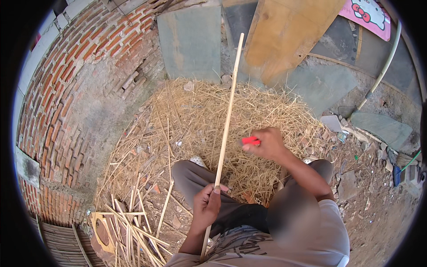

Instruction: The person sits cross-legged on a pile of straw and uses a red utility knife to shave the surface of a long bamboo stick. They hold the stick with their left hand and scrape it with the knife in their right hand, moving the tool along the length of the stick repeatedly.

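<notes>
Above the straw (pixel 200 115), hands grip stick (pixel 227 120) and red tool (pixel 250 141).

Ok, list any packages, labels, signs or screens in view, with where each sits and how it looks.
Pink board: top right corner, leaning among the grey slabs; flat panel, pink ground with a white cartoon cat face and a red bow, partly cut off by the picture's rim.
No packages, labels or screens show.

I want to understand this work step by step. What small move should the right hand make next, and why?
Probably bring the right hand left until the red tool meets the bamboo strip. The left hand already grips the strip low and holds it nearly upright, while the tool sits just beside it, apparently not yet touching.
</notes>
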Demonstrator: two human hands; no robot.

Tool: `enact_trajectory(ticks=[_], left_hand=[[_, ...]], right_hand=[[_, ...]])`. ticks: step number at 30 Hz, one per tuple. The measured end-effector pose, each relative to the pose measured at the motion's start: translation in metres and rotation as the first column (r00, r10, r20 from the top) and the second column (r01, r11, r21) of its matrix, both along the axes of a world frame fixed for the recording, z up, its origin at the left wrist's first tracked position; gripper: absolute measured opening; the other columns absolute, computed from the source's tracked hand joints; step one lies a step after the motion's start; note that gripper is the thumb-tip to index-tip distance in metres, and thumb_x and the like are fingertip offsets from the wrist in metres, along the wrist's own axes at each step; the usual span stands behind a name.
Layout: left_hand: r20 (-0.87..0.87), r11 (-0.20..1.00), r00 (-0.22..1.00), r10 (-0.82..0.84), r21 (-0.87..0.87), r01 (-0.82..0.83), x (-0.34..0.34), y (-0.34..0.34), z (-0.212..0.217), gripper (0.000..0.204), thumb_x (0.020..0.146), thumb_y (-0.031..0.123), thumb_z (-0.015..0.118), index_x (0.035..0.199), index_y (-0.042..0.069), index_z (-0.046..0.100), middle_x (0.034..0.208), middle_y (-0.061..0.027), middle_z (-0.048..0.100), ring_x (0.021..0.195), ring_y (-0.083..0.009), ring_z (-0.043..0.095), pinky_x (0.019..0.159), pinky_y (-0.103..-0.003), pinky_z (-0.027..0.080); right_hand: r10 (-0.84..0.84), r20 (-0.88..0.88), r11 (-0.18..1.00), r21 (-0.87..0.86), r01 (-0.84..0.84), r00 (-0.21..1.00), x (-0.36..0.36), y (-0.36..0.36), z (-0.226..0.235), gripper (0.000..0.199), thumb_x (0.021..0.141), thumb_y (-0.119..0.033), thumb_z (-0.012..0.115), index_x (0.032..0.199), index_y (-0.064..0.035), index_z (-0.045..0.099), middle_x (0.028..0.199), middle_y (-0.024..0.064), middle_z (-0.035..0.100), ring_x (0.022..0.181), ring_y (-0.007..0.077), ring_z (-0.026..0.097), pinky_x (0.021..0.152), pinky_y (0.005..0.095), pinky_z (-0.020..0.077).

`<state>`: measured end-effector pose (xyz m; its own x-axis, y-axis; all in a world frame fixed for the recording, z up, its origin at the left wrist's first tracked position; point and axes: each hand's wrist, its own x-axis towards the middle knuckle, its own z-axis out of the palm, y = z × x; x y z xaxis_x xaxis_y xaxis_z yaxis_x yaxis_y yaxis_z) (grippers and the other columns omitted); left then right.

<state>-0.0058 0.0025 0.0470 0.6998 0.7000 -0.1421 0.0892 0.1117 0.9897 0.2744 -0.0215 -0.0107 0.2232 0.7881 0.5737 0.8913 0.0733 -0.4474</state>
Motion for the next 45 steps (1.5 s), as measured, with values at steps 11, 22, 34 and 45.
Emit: enact_trajectory(ticks=[11,22,34,45], left_hand=[[-0.093,0.998,0.995,-0.025,0.054,0.03,0.016,-0.004,0.002,0.02,0.102,0.013,0.045,0.1,0.002,0.062,0.056,0.0124,0.036,0.049,0.0046,0.028,0.044,-0.018,0.018],[-0.154,0.992,0.984,-0.084,0.084,0.098,0.009,-0.018,-0.005,0.019,0.101,0.014,0.046,0.099,0.002,0.061,0.058,0.01,0.038,0.053,0.0024,0.03,0.047,-0.019,0.022],[-0.178,0.958,0.961,-0.211,0.16,0.24,-0.002,-0.038,-0.012,0.018,0.1,0.013,0.048,0.1,0.002,0.062,0.06,0.0036,0.043,0.056,-0.0014,0.037,0.05,-0.022,0.03],[-0.127,0.998,0.991,-0.033,0.046,0.039,0.01,-0.013,-0.006,0.019,0.101,0.011,0.047,0.103,0.002,0.064,0.061,0.0104,0.04,0.055,0.0023,0.031,0.047,-0.019,0.023]], right_hand=[[-0.018,0.08,0.999,0.031,0.016,0.997,-0.018,0.003,0.001,0.062,0.067,-0.07,0.07,0.055,-0.0107,0.056,0.047,0.004,0.05,0.041,0.0236,0.053,0.043,0.0362,0.0427],[-0.186,0.089,0.983,0.007,0.186,0.979,0.006,0.007,0.001,0.066,0.073,-0.073,0.062,0.054,-0.0099,0.059,0.043,0.0048,0.047,0.037,0.0237,0.05,0.041,0.0364,0.0398],[-0.613,-0.007,0.778,-0.184,0.601,0.79,0.109,-0.001,-0.01,0.073,0.076,-0.079,0.051,0.07,-0.0093,0.071,0.052,0.0123,0.059,0.05,0.0302,0.06,0.05,0.0422,0.0475],[0.09,0.088,0.991,-0.107,-0.081,0.992,-0.041,-0.019,0.022,0.066,0.071,-0.075,0.062,0.054,-0.0114,0.059,0.042,0.0049,0.048,0.039,0.0226,0.053,0.041,0.036,0.0419]])
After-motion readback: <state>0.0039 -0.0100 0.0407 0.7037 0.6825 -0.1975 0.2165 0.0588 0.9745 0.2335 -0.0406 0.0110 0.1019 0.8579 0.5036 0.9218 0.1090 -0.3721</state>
